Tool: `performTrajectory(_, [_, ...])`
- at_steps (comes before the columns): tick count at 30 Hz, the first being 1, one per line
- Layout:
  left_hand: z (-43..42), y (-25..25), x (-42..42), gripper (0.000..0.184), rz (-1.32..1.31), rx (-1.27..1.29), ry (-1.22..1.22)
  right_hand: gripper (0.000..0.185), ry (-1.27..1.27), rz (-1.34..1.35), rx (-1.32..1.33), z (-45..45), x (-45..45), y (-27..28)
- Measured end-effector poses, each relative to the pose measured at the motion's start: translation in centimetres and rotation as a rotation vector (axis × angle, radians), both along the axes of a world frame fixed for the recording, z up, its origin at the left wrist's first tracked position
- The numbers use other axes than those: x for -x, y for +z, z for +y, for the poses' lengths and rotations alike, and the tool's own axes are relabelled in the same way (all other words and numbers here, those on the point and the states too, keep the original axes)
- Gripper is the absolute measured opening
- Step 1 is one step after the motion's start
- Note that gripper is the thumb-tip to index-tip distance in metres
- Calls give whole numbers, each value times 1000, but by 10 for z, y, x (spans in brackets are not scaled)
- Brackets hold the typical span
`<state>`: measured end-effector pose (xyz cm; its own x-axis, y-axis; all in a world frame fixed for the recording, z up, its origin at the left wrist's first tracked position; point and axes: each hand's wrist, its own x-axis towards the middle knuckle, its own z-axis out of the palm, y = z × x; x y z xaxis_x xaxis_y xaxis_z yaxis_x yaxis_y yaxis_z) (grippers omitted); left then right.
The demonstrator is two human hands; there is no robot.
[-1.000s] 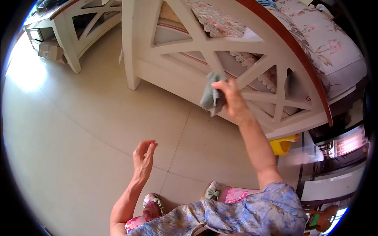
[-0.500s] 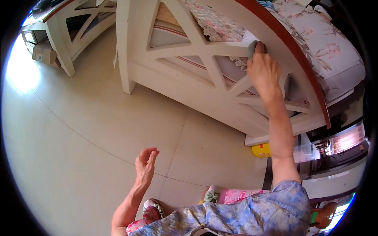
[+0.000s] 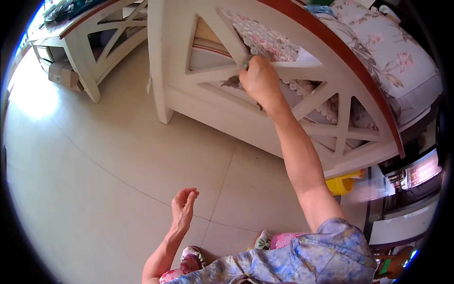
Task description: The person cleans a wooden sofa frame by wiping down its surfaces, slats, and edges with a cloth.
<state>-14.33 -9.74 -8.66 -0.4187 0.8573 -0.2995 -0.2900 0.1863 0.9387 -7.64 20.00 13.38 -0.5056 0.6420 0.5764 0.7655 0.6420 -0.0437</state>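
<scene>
My right hand point(image 3: 261, 81) is closed around a crumpled grey cloth point(image 3: 231, 82), pressed against the white wooden footboard point(image 3: 208, 102) of a bed. The cloth sticks out to the left of my fingers and a bit above them, where the crossing slats meet; the rest is hidden under my hand. Low over the floor, away from the footboard, hangs my left hand point(image 3: 183, 204). Its fingers are curled in with the thumb alongside, and nothing shows in them.
A floral-covered bed point(image 3: 402, 61) lies behind the footboard's reddish-brown top rail point(image 3: 331, 42). At the upper left stands a white cabinet point(image 3: 80, 57) with a cardboard box point(image 3: 64, 75). A yellow container point(image 3: 340, 184) sits on the tiled floor point(image 3: 118, 151) near the footboard's right end.
My right hand has moved left with the cloth along the footboard, from its middle slat to the crossing further left. The left hand keeps its curled shape. The view has shifted slightly.
</scene>
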Motion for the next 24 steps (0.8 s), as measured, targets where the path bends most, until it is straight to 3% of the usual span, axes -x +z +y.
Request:
performTrajectory(2, [-2,-2,0,25,-10,10,-7,20,-1,256,170,9,5,2])
performTrajectory(3, [-2,1,0,25,-4,3,-2,20,6,261,165,11,8,5])
performTrajectory(5, [-1,7,-2,21,-59,19,7,25,41,428,396,14,14,9])
performTrajectory(12, [-2,6,-2,22,-56,7,-10,28,137,493,420,23,54,40])
performTrajectory(15, [-2,0,-5,24,-46,-27,-16,26,190,489,305,28,69,46])
performTrajectory(18, [-2,3,-9,24,-31,-42,-45,24,281,613,326,39,85,39])
performTrajectory(21, [-2,5,-15,24,-41,-57,-64,10,317,808,226,38,107,33])
performTrajectory(23, [-4,4,-15,24,-54,-39,-86,5,445,1368,797,5,110,47])
performTrajectory(24, [-5,3,-16,25,-52,-18,-91,6,491,1407,883,3,110,46])
